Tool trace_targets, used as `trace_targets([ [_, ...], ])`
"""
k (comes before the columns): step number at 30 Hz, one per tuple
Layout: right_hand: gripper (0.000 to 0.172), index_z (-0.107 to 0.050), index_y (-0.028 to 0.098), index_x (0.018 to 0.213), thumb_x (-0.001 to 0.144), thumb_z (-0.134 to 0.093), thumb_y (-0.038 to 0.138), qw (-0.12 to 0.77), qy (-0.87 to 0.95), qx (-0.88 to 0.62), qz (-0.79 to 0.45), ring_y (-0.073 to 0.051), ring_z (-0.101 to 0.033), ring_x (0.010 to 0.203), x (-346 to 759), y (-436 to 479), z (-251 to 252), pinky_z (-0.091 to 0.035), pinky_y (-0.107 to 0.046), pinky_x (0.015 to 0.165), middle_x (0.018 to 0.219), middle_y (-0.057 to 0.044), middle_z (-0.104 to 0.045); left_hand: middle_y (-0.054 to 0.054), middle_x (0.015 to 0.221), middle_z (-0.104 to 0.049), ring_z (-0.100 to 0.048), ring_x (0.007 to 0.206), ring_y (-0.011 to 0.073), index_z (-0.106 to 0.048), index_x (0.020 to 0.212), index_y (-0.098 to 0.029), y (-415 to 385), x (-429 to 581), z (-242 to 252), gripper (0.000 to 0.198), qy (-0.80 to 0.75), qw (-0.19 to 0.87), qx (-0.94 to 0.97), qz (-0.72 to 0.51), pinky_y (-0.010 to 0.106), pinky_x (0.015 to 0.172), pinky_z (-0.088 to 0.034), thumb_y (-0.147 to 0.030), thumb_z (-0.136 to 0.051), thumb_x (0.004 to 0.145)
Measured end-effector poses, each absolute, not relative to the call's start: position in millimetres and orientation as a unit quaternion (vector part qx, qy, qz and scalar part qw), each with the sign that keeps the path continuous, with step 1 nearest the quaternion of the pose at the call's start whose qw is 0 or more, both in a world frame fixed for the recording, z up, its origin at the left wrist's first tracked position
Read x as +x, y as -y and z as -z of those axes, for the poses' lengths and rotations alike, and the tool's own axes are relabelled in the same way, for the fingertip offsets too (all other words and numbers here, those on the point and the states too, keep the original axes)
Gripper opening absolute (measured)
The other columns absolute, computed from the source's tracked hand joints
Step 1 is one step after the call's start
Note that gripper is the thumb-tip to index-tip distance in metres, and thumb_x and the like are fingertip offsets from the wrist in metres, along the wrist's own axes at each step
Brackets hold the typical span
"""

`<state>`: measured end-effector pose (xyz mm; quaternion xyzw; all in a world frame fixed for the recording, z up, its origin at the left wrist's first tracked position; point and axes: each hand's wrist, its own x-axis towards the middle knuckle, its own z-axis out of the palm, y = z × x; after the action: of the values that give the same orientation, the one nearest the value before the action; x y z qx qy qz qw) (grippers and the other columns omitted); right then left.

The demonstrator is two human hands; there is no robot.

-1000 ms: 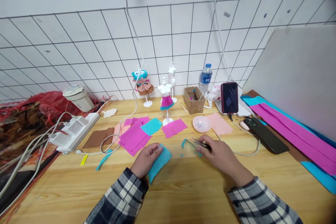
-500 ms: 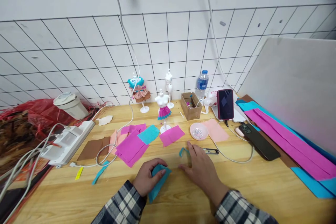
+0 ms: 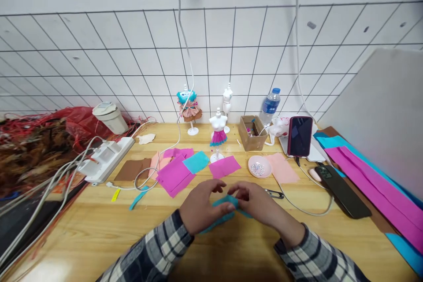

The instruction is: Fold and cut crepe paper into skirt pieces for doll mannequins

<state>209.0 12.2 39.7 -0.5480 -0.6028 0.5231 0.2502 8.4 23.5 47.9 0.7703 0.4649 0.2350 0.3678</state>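
Held low over the table, a piece of blue crepe paper (image 3: 220, 219) lies between my two hands. My left hand (image 3: 205, 206) grips it from the left, thumb on top. From the right, my right hand (image 3: 257, 202) pinches its far edge, with the fingers curled and partly hidden. The handle end of a small dark tool (image 3: 275, 194) shows just beyond my right hand. Past the hands stands a small white dress form (image 3: 218, 122) in a magenta skirt (image 3: 218, 137) with a blue hem.
Magenta sheets (image 3: 175, 176), a blue sheet (image 3: 196, 162) and a pink dish (image 3: 260, 167) of beads lie ahead. A cardboard box (image 3: 254, 142), bottle (image 3: 271, 106), propped phone (image 3: 299, 136) and dark phone (image 3: 343, 191) are rightward. A power strip (image 3: 109, 158) and cables lie left.
My right hand has left the tabletop and come over to the blue crepe paper. My left hand has raised the paper toward it. The view has swung left.
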Motion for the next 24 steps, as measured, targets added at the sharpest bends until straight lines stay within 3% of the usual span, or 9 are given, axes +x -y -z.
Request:
trace_targets([
  [4, 0.03, -0.046, 0.022, 0.093, 0.069, -0.065, 0.022, 0.289, 0.58, -0.54, -0.536, -0.011, -0.05, 0.056, 200, -11, -39, -0.035, -0.021, 0.05, 0.064, 0.006, -0.061, 0.003, 0.069, -0.063, -0.058, 0.065, 0.0167, -0.065, 0.082, -0.015, -30, 23, -50, 0.036, -0.467, 0.5, 0.696, -0.216, 0.029, 0.062, -0.047, -0.05, -0.06, 0.078],
  [9, 0.033, -0.049, 0.021, 0.101, 0.072, -0.065, 0.027, 0.272, 0.576, -0.483, -0.601, -0.011, -0.051, 0.056, 204, -4, -34, -0.038, -0.022, 0.05, 0.066, 0.006, -0.057, 0.001, 0.067, -0.062, -0.057, 0.063, 0.0127, -0.063, 0.077, -0.014, -29, 1, -46, 0.031, -0.466, 0.584, 0.595, -0.296, 0.025, 0.061, -0.046, -0.045, -0.067, 0.072],
  [12, 0.033, -0.053, 0.021, 0.106, 0.077, -0.063, 0.032, 0.268, 0.613, -0.493, -0.556, -0.013, -0.054, 0.062, 213, 2, -23, -0.041, -0.024, 0.056, 0.071, 0.003, -0.059, 0.001, 0.069, -0.064, -0.058, 0.064, 0.013, -0.066, 0.081, -0.015, -34, -41, -55, 0.03, -0.513, 0.525, 0.586, -0.344, 0.025, 0.062, -0.047, -0.043, -0.07, 0.07],
  [16, 0.028, -0.06, 0.024, 0.109, 0.084, -0.055, 0.035, 0.215, 0.716, -0.557, -0.362, -0.017, -0.058, 0.068, 231, 7, 8, -0.044, -0.03, 0.064, 0.083, -0.002, -0.064, 0.002, 0.072, -0.067, -0.062, 0.065, 0.0147, -0.064, 0.088, -0.016, -64, -114, -69, 0.038, -0.613, 0.386, 0.533, -0.438, 0.027, 0.063, -0.05, -0.043, -0.072, 0.062],
  [20, 0.03, -0.064, 0.027, 0.113, 0.088, -0.048, 0.032, 0.175, 0.788, -0.542, -0.233, -0.022, -0.06, 0.091, 238, 9, 34, -0.046, -0.034, 0.078, 0.1, -0.006, -0.063, 0.0, 0.062, -0.063, -0.06, 0.054, 0.0142, -0.062, 0.083, -0.015, -104, -153, -70, 0.032, -0.663, 0.331, 0.531, -0.41, 0.026, 0.054, -0.049, -0.035, -0.07, 0.059],
  [24, 0.028, -0.066, 0.027, 0.107, 0.092, -0.045, 0.034, 0.156, 0.798, -0.547, -0.199, -0.021, -0.061, 0.088, 232, 11, 35, -0.047, -0.033, 0.075, 0.097, -0.006, -0.064, -0.001, 0.06, -0.063, -0.058, 0.052, 0.0128, -0.064, 0.081, -0.015, -134, -130, -58, 0.02, -0.662, 0.289, 0.591, -0.36, 0.026, 0.054, -0.049, -0.023, -0.064, 0.063],
])
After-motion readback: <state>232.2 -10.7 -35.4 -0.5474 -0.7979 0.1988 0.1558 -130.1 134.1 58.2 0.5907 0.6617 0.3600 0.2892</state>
